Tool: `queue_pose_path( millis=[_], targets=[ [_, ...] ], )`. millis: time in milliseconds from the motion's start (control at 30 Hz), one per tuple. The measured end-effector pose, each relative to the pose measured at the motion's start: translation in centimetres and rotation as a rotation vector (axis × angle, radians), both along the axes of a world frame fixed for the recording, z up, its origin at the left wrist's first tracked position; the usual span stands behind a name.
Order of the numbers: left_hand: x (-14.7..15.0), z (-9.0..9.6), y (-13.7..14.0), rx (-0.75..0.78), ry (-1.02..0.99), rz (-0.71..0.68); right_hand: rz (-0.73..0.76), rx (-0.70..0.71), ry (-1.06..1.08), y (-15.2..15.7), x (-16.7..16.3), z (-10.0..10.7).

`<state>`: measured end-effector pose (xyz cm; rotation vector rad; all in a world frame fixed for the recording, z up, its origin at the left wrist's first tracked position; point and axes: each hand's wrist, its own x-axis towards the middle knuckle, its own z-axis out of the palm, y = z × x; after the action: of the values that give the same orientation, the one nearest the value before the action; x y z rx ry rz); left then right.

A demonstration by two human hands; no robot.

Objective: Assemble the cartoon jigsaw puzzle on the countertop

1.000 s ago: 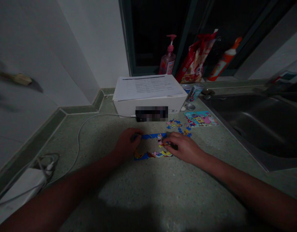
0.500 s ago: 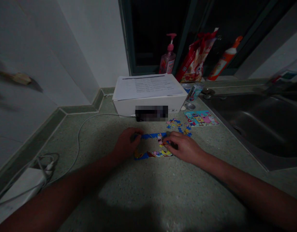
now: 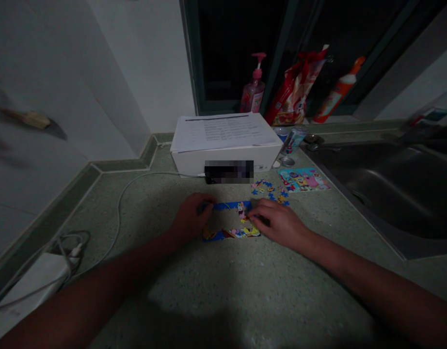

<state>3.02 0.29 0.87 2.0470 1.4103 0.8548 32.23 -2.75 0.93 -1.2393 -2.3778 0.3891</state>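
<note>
A partly joined jigsaw puzzle (image 3: 231, 234) lies on the counter, its blue and cartoon-coloured border around a bare middle. My left hand (image 3: 193, 214) is closed at its left side, thumb and fingers pinching the edge by the upper left corner and covering part of it. My right hand (image 3: 279, 220) rests at the right side, fingers pinched over a small reddish puzzle piece (image 3: 247, 218) next to a section with a pink figure (image 3: 241, 210). The fingers partly hide that piece. Just beyond the right hand, several loose puzzle pieces (image 3: 269, 189) lie scattered.
A picture card (image 3: 305, 180) lies by the sink (image 3: 391, 189). Behind the puzzle, a phone-like dark object (image 3: 229, 172) with a white cable (image 3: 119, 203) leans against a white box (image 3: 227, 140). A can (image 3: 294, 140) stands beside it; a power strip (image 3: 38, 286) sits at left.
The whole view has shifted very slightly. Both hands stay at the puzzle; the right fingertips have moved only a little over the piece at its right side.
</note>
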Motion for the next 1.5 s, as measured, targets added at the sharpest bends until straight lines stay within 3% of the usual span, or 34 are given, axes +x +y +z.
queue_pose_path(
  millis=[367, 600, 833, 1167, 1333, 1500],
  targets=[
    [-0.2, -0.5, 0.2, 0.014, -0.024, 0.0, 0.035, 0.048, -0.046, 0.0, 0.3, -0.2],
    [-0.2, -0.4, 0.1, 0.023, -0.016, -0.005, -0.057, 0.111, 0.012, 0.1, 0.6, 0.2],
    [-0.1, -0.2, 0.0, 0.021, -0.013, -0.006, 0.019, 0.088, -0.085, 0.0, 0.6, 0.0],
    [-0.2, -0.5, 0.2, 0.02, -0.023, -0.006, 0.003, 0.145, -0.044, -0.1, 0.5, 0.7],
    [-0.3, -0.6, 0.2, 0.015, -0.04, -0.006, -0.059, 0.192, -0.032, 0.7, 1.8, 1.2],
    [-0.4, -0.8, 0.3, 0.029, -0.04, -0.005, -0.238, 0.195, -0.14, 2.0, 4.3, 1.4]
  ],
)
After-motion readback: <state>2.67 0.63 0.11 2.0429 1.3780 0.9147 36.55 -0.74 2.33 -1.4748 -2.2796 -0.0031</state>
